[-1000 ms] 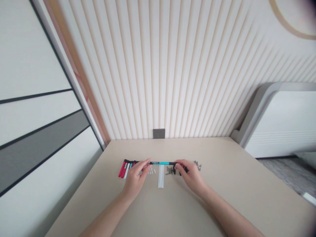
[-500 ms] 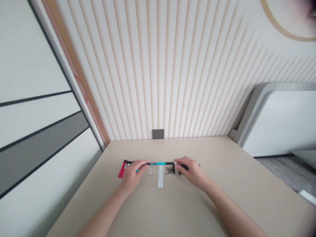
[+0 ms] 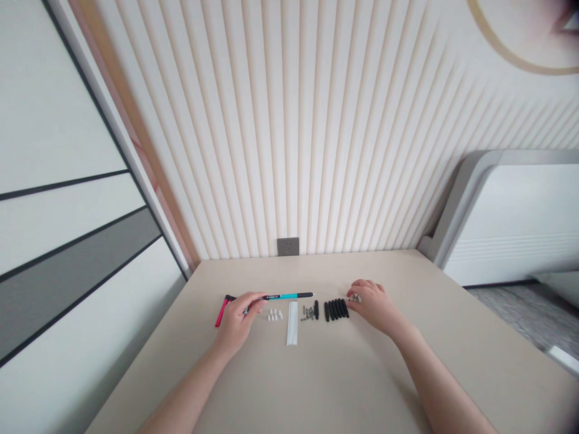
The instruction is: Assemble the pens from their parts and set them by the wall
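My left hand (image 3: 239, 314) is closed around the rear of a blue and black pen (image 3: 289, 296), which lies level with its pale tip pointing right. My right hand (image 3: 373, 304) is at the right of the row, thumb and fingers apart over a few small pale silvery pieces (image 3: 356, 298); whether it touches them is unclear. Just left of that hand, several black grips (image 3: 337, 309) lie side by side, with one more black grip (image 3: 316, 310) set apart. Small grey springs (image 3: 307, 313) lie beside it. Below the pen are thin white refills (image 3: 292, 323) and small white parts (image 3: 274, 314).
Red pen barrels (image 3: 221, 311) with black ends lie at the left, partly hidden by my left hand. The beige tabletop (image 3: 289, 386) meets a ribbed wall with a dark socket (image 3: 288, 246). A grey-white headboard (image 3: 506, 211) stands at the right, a panelled cabinet (image 3: 67, 241) at the left.
My right hand has left the pen's tip end and moved right to the small silvery pieces, uncovering the black grips. My left hand still holds the pen and has shifted slightly left.
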The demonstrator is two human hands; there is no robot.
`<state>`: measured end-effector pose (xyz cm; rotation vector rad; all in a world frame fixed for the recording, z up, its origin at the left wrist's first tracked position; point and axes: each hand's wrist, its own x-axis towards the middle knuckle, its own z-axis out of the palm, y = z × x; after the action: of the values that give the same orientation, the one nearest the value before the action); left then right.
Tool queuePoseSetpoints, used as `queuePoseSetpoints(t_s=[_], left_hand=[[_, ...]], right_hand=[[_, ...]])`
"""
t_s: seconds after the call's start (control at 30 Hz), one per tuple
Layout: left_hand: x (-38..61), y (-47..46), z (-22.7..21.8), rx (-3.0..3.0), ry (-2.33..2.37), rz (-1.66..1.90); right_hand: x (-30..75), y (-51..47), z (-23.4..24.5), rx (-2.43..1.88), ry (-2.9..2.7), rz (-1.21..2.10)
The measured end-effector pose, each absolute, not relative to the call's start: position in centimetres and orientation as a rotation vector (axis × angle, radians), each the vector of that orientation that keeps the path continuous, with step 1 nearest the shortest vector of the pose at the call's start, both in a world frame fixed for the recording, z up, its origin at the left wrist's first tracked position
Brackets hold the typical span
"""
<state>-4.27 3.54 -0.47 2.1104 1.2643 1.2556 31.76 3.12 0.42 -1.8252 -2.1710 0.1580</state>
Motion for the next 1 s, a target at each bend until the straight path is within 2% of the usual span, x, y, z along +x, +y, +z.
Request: queuePoseSetpoints(t_s=[0.17, 0.3, 0.5, 0.6, 1.0], left_hand=[[-4.1, 3.4, -0.3, 2.115, 1.270, 1.245], [-4.0, 3.3, -0.2, 2.129, 1.272, 1.235], [-4.1, 3.2, -0.3, 2.132, 1.268, 1.251], [-4.0, 3.1, -0.2, 2.128, 1.255, 1.268], [-4.0, 3.0, -0.1, 2.143, 1.236, 1.299]], right_hand=[[31.8, 3.3, 0.1, -1.796, -2.174, 0.152], [30.8, 3.3, 0.5, -1.610, -2.017, 0.227], [27.1, 2.5, 0.2, -1.268, -1.562, 0.839], [26.1, 2.3, -0.5, -1.164, -1.464, 1.029], [25.5, 1.9, -0.4, -1.098, -1.340, 1.145]])
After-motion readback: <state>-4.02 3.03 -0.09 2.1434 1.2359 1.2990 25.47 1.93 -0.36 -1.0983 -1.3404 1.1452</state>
